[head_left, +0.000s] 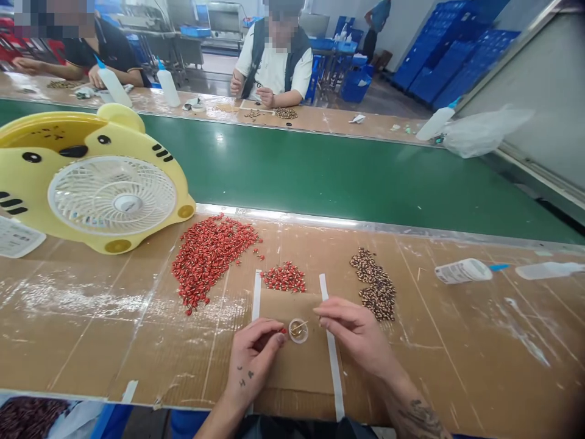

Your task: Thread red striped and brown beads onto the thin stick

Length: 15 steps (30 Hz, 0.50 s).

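My left hand [258, 353] is closed in a pinch, with a small red piece [283, 330] showing at its fingertips. Just right of it, a small round clear dish [298, 339] sits on a cardboard sheet [299, 372] and holds a thin stick and something yellowish. My right hand [350, 326] is pinched beside the dish; what its fingertips hold is too small to name. A little pile of red pieces [284, 278] lies beyond the dish. Past my right hand spreads a pile of brown-and-tan bead-like pieces [377, 292].
A large red pile [212, 253] lies left, near a yellow animal-shaped fan [183, 183]. White bottles [464, 271] lie at right. White tape strips [336, 372] flank the cardboard. Beyond a green belt [311, 171], a person [274, 61] handles small pieces; another sits at left.
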Each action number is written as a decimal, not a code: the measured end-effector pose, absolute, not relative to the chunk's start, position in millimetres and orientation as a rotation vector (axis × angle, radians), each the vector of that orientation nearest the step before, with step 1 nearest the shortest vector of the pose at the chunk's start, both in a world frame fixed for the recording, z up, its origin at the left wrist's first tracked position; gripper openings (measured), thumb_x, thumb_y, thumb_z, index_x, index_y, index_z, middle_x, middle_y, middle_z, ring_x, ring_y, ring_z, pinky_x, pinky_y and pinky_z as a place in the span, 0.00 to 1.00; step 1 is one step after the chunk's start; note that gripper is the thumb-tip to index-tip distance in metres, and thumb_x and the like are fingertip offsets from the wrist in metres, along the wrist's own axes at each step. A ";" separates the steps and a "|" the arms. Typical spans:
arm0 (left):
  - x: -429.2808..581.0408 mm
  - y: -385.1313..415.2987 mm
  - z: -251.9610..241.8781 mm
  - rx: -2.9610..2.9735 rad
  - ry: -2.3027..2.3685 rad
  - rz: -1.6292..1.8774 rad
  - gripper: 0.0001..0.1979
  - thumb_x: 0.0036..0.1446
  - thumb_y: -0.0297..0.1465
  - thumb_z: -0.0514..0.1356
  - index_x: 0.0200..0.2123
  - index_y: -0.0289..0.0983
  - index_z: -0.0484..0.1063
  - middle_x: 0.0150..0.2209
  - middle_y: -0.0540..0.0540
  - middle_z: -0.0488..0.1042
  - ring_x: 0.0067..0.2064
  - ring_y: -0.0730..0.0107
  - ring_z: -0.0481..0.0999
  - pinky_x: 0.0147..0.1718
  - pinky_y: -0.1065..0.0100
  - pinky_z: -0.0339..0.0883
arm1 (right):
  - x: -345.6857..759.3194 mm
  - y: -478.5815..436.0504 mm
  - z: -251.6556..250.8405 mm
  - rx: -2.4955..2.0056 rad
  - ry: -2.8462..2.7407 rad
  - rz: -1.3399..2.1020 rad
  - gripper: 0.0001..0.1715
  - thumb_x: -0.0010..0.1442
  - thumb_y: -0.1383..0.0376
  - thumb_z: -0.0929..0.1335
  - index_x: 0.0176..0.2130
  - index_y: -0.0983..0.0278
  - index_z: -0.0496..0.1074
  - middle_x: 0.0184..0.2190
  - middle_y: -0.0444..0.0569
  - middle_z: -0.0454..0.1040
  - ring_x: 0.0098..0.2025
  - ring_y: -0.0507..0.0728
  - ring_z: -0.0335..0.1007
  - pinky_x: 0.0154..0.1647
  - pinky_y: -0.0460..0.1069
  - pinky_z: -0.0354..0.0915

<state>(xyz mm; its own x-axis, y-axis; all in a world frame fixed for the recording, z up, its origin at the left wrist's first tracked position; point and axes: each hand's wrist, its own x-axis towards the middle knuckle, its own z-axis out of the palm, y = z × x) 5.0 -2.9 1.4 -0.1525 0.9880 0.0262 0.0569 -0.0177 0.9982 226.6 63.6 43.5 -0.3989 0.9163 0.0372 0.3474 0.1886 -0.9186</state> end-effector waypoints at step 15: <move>1.1 -11.0 3.1 1.449 1.220 1.556 0.11 0.56 0.20 0.66 0.39 0.40 0.82 0.33 0.45 0.83 0.33 0.66 0.82 0.35 0.69 0.76 | 171.4 34.4 42.8 -0.915 -1.855 1.033 0.08 0.64 0.70 0.71 0.40 0.60 0.81 0.32 0.49 0.79 0.34 0.56 0.75 0.35 0.50 0.72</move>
<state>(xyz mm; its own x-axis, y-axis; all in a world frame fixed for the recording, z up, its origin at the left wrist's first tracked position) 1.1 -11.0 3.1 -0.1518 0.9252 0.3477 0.1167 -0.3325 0.9359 171.4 34.4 42.8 -0.4131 0.8616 0.2951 0.2026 0.4029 -0.8926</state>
